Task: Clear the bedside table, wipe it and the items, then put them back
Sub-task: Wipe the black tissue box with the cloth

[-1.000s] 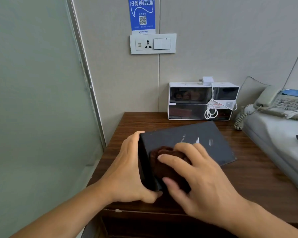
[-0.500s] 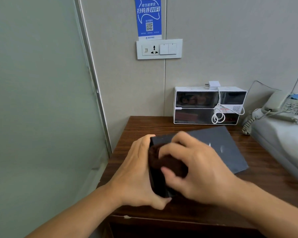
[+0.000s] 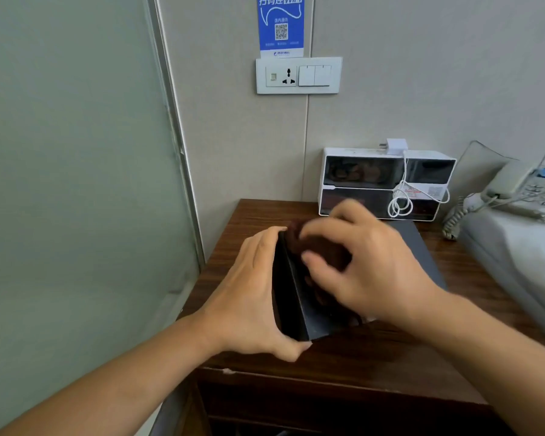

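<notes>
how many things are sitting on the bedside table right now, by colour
White: 2, the white box and the charger with its cable on it.
Dark grey or black: 1, the flat box held by the left hand.
Dark brown: 1, the cloth under the right hand.
Total: 4

Blue WiFi poster (image 3: 281,25) above wall socket panel (image 3: 299,75); frosted glass partition (image 3: 70,184) left; phone (image 3: 526,190) on bed (image 3: 516,247) right.
</notes>
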A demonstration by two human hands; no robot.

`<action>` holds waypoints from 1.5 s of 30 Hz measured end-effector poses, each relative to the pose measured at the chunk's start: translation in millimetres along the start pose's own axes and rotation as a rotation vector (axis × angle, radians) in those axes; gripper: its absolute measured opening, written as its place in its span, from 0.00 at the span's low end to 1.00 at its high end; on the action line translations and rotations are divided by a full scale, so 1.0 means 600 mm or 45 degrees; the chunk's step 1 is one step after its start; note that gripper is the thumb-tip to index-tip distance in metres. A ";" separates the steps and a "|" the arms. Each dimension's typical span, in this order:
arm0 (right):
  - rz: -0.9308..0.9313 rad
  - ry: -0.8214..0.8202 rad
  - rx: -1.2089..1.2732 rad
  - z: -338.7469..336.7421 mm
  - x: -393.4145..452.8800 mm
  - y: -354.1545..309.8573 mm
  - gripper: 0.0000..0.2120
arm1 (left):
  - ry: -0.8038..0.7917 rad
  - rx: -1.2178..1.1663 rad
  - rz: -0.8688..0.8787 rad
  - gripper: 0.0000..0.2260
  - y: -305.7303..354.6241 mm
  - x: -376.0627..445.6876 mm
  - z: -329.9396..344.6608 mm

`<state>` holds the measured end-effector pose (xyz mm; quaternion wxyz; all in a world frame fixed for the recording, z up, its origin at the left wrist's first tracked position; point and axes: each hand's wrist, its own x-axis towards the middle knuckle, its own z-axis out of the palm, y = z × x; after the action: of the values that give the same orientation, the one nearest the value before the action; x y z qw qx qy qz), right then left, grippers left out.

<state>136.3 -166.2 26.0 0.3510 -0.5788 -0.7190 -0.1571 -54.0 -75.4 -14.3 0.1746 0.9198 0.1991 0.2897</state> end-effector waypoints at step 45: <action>0.251 -0.046 -0.244 0.022 -0.124 0.044 0.16 | -0.276 -0.059 -0.355 0.72 -0.046 -0.004 0.014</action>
<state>163.3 -204.3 -39.2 0.2950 -0.6802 -0.6466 -0.1794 -58.3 -54.5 -34.1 0.2547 0.9049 0.2978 0.1663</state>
